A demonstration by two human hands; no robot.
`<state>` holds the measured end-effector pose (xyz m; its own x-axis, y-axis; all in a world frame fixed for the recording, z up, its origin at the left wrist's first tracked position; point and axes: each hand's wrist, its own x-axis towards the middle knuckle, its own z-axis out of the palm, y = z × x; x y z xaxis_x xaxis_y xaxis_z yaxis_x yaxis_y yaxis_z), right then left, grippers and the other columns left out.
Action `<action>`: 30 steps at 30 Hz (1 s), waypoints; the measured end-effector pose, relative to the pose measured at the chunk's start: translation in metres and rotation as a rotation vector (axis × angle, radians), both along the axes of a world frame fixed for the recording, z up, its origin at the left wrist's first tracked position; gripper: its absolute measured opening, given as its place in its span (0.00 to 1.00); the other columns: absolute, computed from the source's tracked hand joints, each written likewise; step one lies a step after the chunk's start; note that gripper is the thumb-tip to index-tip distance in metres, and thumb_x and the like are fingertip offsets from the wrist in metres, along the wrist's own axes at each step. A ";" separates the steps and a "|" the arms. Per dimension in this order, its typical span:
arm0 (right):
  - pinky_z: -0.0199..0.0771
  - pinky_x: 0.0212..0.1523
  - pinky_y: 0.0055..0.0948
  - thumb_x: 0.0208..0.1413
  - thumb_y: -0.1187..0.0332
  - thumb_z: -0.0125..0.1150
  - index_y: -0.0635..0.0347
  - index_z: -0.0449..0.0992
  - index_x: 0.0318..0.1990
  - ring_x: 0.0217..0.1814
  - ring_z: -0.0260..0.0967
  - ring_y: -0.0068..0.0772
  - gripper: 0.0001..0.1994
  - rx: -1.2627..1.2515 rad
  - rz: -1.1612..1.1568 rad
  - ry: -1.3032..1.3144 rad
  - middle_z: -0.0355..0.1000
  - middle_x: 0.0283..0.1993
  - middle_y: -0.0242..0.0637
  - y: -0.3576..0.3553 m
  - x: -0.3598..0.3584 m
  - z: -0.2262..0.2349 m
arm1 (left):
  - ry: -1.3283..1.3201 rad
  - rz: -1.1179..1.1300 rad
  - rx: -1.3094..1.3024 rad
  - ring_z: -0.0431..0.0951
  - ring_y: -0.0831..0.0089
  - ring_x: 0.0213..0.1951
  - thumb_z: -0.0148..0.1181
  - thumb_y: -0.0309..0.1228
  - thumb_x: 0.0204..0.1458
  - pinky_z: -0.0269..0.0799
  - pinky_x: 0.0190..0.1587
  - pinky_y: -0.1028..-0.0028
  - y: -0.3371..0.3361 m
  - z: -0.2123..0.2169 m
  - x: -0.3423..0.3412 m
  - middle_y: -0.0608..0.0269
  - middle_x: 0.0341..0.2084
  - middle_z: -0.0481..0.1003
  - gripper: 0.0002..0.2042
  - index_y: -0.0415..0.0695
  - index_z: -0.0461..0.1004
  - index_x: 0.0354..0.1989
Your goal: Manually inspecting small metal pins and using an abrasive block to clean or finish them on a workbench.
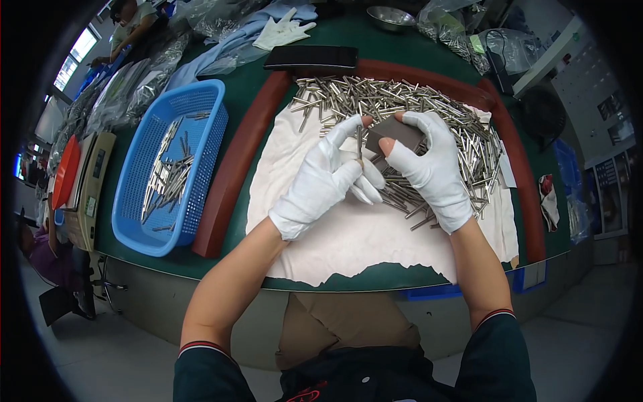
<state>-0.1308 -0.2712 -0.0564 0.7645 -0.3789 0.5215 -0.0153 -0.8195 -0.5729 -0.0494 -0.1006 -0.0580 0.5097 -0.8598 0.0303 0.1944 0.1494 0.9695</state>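
Note:
Both my hands wear white gloves with bare fingertips. Between the thumb and forefinger of my left hand (328, 167) a thin metal pin (360, 139) is pinched, standing nearly upright. My right hand (429, 167) grips a dark grey-brown rectangular block (395, 136), thumb on the near side and fingers over the far side. The block is just right of the pin; whether they touch I cannot tell. Behind and around the block lies a large heap of shiny metal pins (469, 134) on a white cloth (281, 194).
Reddish-brown padded bars (234, 167) border the cloth on the left, back and right. A blue plastic basket (124, 214) with more pins stands at left, beside a weighing scale (97, 187). A black phone-like slab (311, 57), a white glove (284, 30) and a metal bowl (390, 17) lie farther back.

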 end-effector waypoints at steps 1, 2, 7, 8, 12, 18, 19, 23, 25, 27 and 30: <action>0.71 0.45 0.32 0.37 0.53 0.71 0.66 0.76 0.40 0.43 0.70 0.37 0.27 0.211 0.089 -0.023 0.71 0.39 0.41 0.003 -0.001 0.004 | 0.021 -0.010 -0.003 0.80 0.67 0.28 0.41 0.17 0.55 0.77 0.34 0.73 0.001 0.000 -0.001 0.52 0.28 0.76 0.29 0.42 0.47 0.67; 0.71 0.44 0.30 0.38 0.53 0.71 0.66 0.76 0.41 0.43 0.70 0.35 0.27 0.423 0.178 -0.046 0.70 0.39 0.40 0.006 -0.002 0.006 | 0.043 -0.020 -0.006 0.80 0.68 0.28 0.41 0.17 0.55 0.77 0.34 0.73 0.001 0.001 -0.001 0.52 0.28 0.76 0.29 0.42 0.47 0.67; 0.71 0.45 0.33 0.38 0.53 0.71 0.65 0.76 0.40 0.43 0.71 0.40 0.26 0.125 0.011 -0.031 0.71 0.39 0.43 -0.003 0.003 0.000 | -0.037 -0.015 -0.018 0.80 0.67 0.28 0.44 0.20 0.56 0.77 0.33 0.73 0.004 0.004 0.004 0.51 0.29 0.77 0.30 0.42 0.46 0.68; 0.71 0.45 0.35 0.38 0.53 0.71 0.65 0.76 0.39 0.43 0.71 0.42 0.26 0.036 -0.052 -0.073 0.71 0.38 0.43 -0.007 0.005 -0.002 | -0.004 -0.036 -0.037 0.80 0.67 0.28 0.46 0.22 0.56 0.77 0.33 0.73 0.004 0.003 0.006 0.51 0.29 0.77 0.30 0.42 0.46 0.68; 0.69 0.43 0.37 0.39 0.56 0.70 0.64 0.74 0.40 0.40 0.68 0.43 0.24 0.024 -0.045 -0.296 0.70 0.37 0.43 -0.013 0.006 0.002 | 0.079 -0.020 -0.045 0.79 0.67 0.27 0.60 0.33 0.54 0.77 0.33 0.73 0.000 0.005 0.005 0.51 0.28 0.76 0.34 0.41 0.47 0.66; 0.63 0.46 0.41 0.33 0.51 0.69 0.61 0.72 0.46 0.44 0.64 0.43 0.32 -0.312 -0.072 -0.450 0.66 0.43 0.39 -0.015 0.008 -0.006 | 0.137 0.147 0.047 0.77 0.72 0.24 0.50 0.33 0.61 0.73 0.26 0.77 0.006 -0.006 0.017 0.56 0.27 0.76 0.16 0.39 0.61 0.53; 0.62 0.46 0.42 0.33 0.50 0.68 0.62 0.72 0.46 0.44 0.64 0.42 0.32 -0.331 -0.081 -0.471 0.66 0.42 0.39 -0.016 0.007 -0.006 | 0.061 0.187 0.043 0.76 0.73 0.23 0.46 0.33 0.63 0.71 0.24 0.78 0.004 -0.007 0.016 0.56 0.27 0.75 0.11 0.38 0.65 0.47; 0.59 0.44 0.41 0.34 0.48 0.67 0.60 0.72 0.47 0.42 0.63 0.40 0.33 -0.310 -0.081 -0.512 0.65 0.44 0.39 -0.016 0.005 -0.008 | -0.183 0.345 0.098 0.74 0.74 0.18 0.45 0.36 0.64 0.69 0.19 0.78 0.012 -0.010 0.022 0.57 0.21 0.74 0.13 0.37 0.68 0.37; 0.59 0.45 0.42 0.35 0.47 0.67 0.59 0.71 0.48 0.43 0.63 0.41 0.34 -0.295 -0.089 -0.509 0.65 0.45 0.39 -0.018 0.003 -0.007 | -0.243 0.394 0.111 0.72 0.75 0.15 0.45 0.39 0.64 0.67 0.18 0.78 0.015 -0.006 0.023 0.57 0.18 0.74 0.16 0.36 0.69 0.35; 0.59 0.46 0.42 0.35 0.46 0.67 0.60 0.71 0.48 0.44 0.63 0.41 0.34 -0.288 -0.100 -0.528 0.65 0.45 0.39 -0.022 0.002 -0.007 | -0.372 0.411 0.150 0.72 0.75 0.16 0.45 0.39 0.64 0.67 0.18 0.79 0.024 0.003 0.020 0.57 0.18 0.74 0.17 0.36 0.70 0.34; 0.59 0.46 0.43 0.35 0.46 0.66 0.60 0.72 0.49 0.45 0.62 0.41 0.34 -0.269 -0.101 -0.536 0.65 0.45 0.39 -0.026 -0.002 -0.005 | -0.491 0.531 0.293 0.72 0.79 0.17 0.47 0.37 0.64 0.66 0.19 0.81 0.036 0.039 0.010 0.62 0.17 0.74 0.15 0.38 0.71 0.31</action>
